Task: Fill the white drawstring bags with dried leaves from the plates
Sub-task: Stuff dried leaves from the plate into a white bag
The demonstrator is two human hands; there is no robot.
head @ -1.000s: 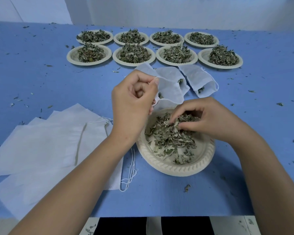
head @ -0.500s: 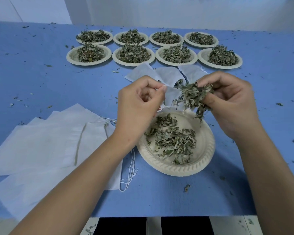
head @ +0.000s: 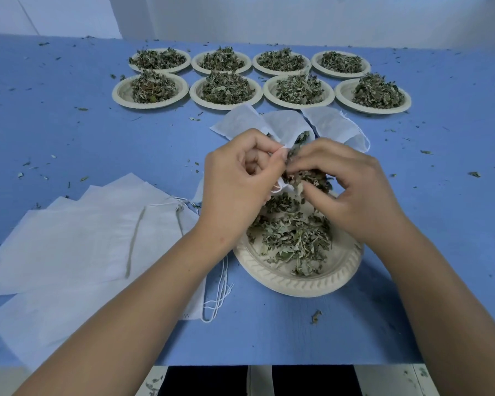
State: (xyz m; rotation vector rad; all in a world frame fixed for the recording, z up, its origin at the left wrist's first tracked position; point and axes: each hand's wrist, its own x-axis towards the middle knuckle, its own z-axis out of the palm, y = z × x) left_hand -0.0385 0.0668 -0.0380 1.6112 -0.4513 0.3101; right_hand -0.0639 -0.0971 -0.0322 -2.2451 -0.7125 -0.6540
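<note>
Head view: the left hand (head: 240,178) pinches the rim of a small white drawstring bag, thumb against curled forefinger. It appears to be the held bag (head: 286,128), the middle of three thin, gauzy bags fanned on the blue tabletop (head: 69,132) just beyond the hands. Green flakes show at its mouth. The right hand (head: 352,190) is curled round a clump of leaves (head: 306,177), crumpled grey-green and dry, pressed against the left hand's fingertips above the near plate (head: 297,284). That cream plate has a ribbed rim and holds a thin, loose layer of dried leaves (head: 295,238).

Half a second ago the right hand was raised off to the right, its clump well apart from the left hand. It has since come in and down to meet the bag's mouth. The left hand has hardly shifted, and the plate has not moved.

The near plate sits close to the tabletop's front edge. A stack of flat bags (head: 83,238) lies to its left, running out of the picture's left side, with white strings (head: 220,292) trailing between stack and plate. Eight far plates (head: 372,108), heaped with leaves, stand in two rows just behind the fanned bags. Right of the near plate and at far left lies open blue surface, strewn with leaf crumbs.
</note>
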